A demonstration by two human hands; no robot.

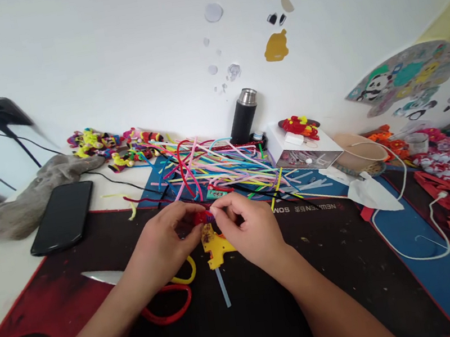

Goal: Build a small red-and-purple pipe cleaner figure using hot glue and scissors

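Fingers (195,231) pinching red piece (202,216); glue gun (217,248) beneath.

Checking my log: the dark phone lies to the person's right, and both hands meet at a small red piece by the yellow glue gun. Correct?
Not quite: the head view shows the dark phone to the person's left. The left hand and right hand do meet at a small red piece by the yellow glue gun.

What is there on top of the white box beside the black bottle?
On the white box sit a red-and-yellow fuzzy bundle, with a dark thing partly behind it, and a small white block. What they cover beneath cannot be seen.
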